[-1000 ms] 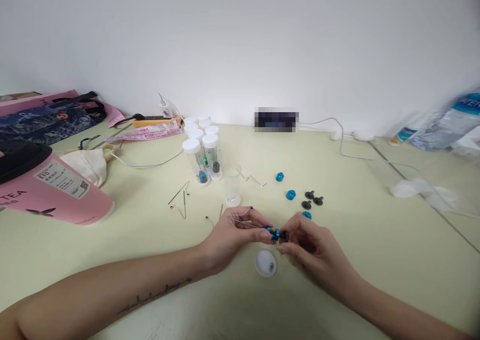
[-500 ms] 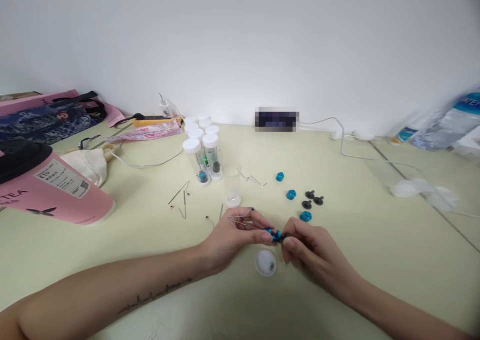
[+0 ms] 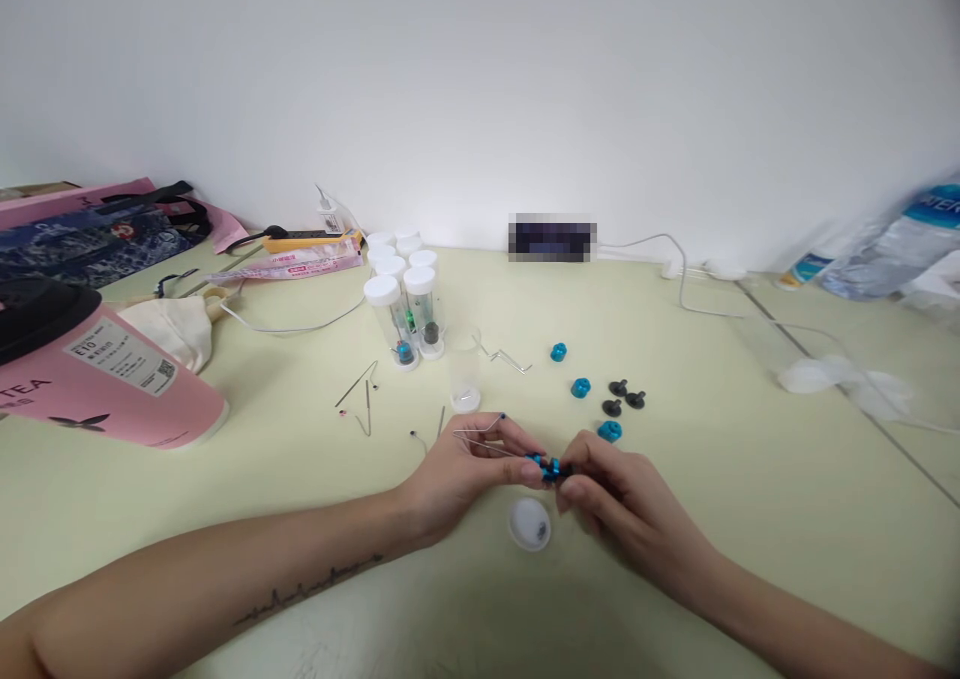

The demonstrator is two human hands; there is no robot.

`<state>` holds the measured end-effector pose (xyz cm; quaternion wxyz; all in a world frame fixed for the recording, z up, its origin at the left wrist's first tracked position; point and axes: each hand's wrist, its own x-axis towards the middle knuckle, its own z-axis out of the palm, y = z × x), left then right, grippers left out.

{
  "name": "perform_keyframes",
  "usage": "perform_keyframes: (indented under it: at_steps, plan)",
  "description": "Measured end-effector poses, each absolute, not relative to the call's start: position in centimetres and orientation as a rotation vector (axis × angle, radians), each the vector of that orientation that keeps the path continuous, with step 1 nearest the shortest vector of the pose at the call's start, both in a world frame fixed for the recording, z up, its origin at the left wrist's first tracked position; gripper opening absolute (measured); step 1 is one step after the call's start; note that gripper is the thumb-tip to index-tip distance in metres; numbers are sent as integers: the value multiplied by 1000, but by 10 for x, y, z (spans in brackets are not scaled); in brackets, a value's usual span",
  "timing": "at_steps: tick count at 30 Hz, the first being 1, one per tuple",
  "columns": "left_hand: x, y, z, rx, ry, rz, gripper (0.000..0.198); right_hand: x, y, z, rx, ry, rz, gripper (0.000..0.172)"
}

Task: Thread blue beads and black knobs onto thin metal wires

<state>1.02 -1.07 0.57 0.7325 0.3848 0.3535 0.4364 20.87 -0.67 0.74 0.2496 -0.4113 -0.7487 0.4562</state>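
My left hand (image 3: 480, 464) is closed, thumb and fingers pinching a small shiny blue lobed part (image 3: 552, 467). A thin bent metal wire (image 3: 480, 443) with a dark tip runs from that part back over the palm. My right hand (image 3: 611, 484) meets it at the other end, its fingers pinched on a small black piece mostly hidden by the fingertips. Just below the hands lies a white round cap (image 3: 529, 525) with tiny bits inside. Three similar blue parts (image 3: 580, 388) and three black flat-headed stems (image 3: 618, 388) lie to the right.
A clear tube (image 3: 465, 379) stands beyond my left hand, near bent metal wires (image 3: 510, 361). Several white-capped tubes (image 3: 386, 319) stand further back. At left is a pink cup (image 3: 127, 379); a grey cable (image 3: 684, 279) crosses the right side toward a plastic bottle (image 3: 911, 239).
The right fingers have shifted slightly left, closer around the blue part. My left hand keeps its hold; the things on the table stay put.
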Motion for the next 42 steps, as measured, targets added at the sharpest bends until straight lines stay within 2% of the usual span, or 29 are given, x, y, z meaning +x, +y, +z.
perform_keyframes:
  at_steps: [3, 10, 16, 20, 24, 31, 33, 37, 42]
  plan:
    - [10, -10, 5, 832, 782, 971, 18, 208, -7, 5, -1165, -1992, 1173, 20]
    - [10, -11, 4, 841, 748, 957, 17, 208, -7, 8, -1107, -2021, 1281, 33]
    - [10, -10, 2, 855, 763, 981, 15, 207, -8, 6, -1177, -1972, 1212, 17]
    - [10, -10, 3, 852, 758, 967, 15, 208, -7, 6, -1148, -1979, 1249, 21]
    - [10, -11, 4, 853, 753, 963, 16, 209, -6, 8, -1086, -2015, 1333, 33]
    - [9, -10, 2, 855, 756, 974, 15, 208, -7, 5, -1144, -1979, 1225, 18]
    - [9, -10, 2, 859, 756, 968, 15, 209, -7, 5, -1133, -1995, 1220, 18]
    - [10, -10, 3, 859, 758, 960, 16, 210, -7, 6, -1082, -2048, 1267, 30]
    - [9, -10, 3, 859, 768, 975, 16, 209, -7, 3, -1154, -1986, 1196, 19]
